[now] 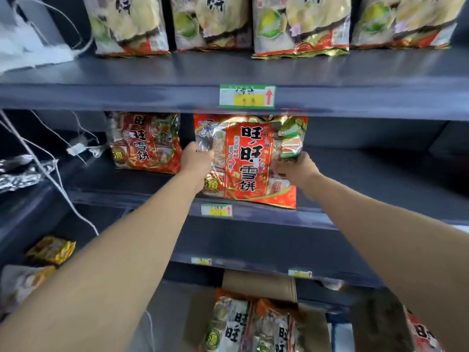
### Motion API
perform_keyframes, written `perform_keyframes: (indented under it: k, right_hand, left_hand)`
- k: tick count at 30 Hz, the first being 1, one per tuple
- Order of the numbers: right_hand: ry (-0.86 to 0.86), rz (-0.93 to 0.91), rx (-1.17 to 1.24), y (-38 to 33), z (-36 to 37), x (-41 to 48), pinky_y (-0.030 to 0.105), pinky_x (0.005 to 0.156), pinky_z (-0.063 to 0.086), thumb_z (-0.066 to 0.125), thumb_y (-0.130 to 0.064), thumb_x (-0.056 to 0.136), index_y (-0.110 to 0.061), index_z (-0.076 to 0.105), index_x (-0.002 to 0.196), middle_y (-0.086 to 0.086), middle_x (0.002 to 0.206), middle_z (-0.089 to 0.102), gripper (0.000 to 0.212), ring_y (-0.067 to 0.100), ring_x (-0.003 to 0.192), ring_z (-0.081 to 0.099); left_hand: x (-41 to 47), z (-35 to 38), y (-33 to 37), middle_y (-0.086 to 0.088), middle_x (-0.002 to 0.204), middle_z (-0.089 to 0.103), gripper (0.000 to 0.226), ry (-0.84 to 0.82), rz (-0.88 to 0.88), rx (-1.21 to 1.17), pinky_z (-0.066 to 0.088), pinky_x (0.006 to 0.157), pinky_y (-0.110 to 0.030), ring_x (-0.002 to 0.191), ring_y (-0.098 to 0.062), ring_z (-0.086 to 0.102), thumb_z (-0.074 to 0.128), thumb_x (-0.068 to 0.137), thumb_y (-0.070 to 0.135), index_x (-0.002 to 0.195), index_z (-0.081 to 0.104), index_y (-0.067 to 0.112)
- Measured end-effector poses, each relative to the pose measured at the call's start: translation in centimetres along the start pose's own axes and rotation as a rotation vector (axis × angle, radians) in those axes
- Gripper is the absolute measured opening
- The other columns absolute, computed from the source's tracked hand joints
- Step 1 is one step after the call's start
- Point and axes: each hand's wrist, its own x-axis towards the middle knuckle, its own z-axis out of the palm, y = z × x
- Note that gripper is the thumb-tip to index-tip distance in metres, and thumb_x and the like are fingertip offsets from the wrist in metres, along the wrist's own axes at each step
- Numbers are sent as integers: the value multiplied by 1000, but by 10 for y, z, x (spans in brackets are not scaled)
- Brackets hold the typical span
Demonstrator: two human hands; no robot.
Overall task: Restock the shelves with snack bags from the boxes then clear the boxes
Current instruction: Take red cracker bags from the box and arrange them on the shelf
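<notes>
Left grip [196, 158] at nine o'clock and right grip [302, 168] at three clasp the red snack bag [253, 161] on the shelf [368, 174].

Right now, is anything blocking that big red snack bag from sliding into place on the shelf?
Nothing visible does. The left hand and right hand grip the red snack bag at the front edge of the middle shelf. A neighbouring red bag stands apart to its left; the space right behind it is hidden.
</notes>
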Motion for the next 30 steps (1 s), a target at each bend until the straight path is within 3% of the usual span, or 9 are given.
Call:
perform_keyframes:
  k: [3,7,13,16,19,23,25,27,30]
  right_hand:
    - [37,-25,43,-20,37,30,34,75,51,73,-37,68,-13,51,122,7,109,65,63,25,97,63]
    - [80,-44,26,-26,83,62,47,95,49,72,-39,67,-17,47,118,7,115,62,61,31,111,56]
    - [195,-48,-90,-28,118,103,47,100,44,63,-35,85,-15,41,126,9,125,52,50,34,120,46]
    - [252,-53,-95,-34,125,119,43,101,41,60,-39,88,-15,40,129,10,128,48,51,32,127,36]
    - [312,-111,-96,-41,132,141,37,98,34,58,-39,88,-17,40,130,4,130,52,51,31,126,36]
    - [313,-77,-152,-50,137,165,36,100,32,56,-33,87,-34,30,144,2,142,37,62,32,128,35]
    - [257,-23,-93,-49,141,168,33,106,36,60,-30,85,-46,27,143,8,141,31,68,31,121,41]
    - [199,-35,74,-49,146,168,31,99,46,65,-30,80,-55,33,133,7,136,43,67,26,105,55]
    - [198,-72,169,-46,149,177,38,81,55,63,-28,75,-58,38,117,2,122,59,57,24,92,63]
  left_hand:
    - [48,-9,-8,-8,141,44,47,17,32,-9,40,94,-30,121,-22,47,50,97,10,142,36,10]
    - [102,-14,-31,-3,108,49,31,-25,33,109,36,58,-19,84,-14,49,43,94,-4,116,48,17]
    - [160,-12,-60,-19,133,49,68,-130,-12,215,28,26,-12,53,-11,41,37,90,-13,138,43,34]
    - [178,-9,-56,-18,140,47,71,-134,-7,180,31,28,-13,59,-13,51,38,89,-14,140,42,35]
    - [196,-1,-49,-16,145,41,75,-133,10,126,35,29,-12,100,-26,65,36,87,-18,142,40,34]
    - [215,3,-39,-8,149,38,72,-101,55,137,52,46,-21,109,-25,60,36,90,-13,145,36,33]
    - [224,3,-40,-7,152,36,73,-99,61,189,47,51,-21,99,-19,58,36,90,-10,146,32,37]
    - [232,5,-42,-7,151,36,72,-120,47,186,45,48,-20,90,-15,55,37,92,-8,146,29,40]
    - [240,11,-39,-4,151,33,68,-163,-1,73,51,46,-17,117,-24,54,35,96,-7,145,31,40]
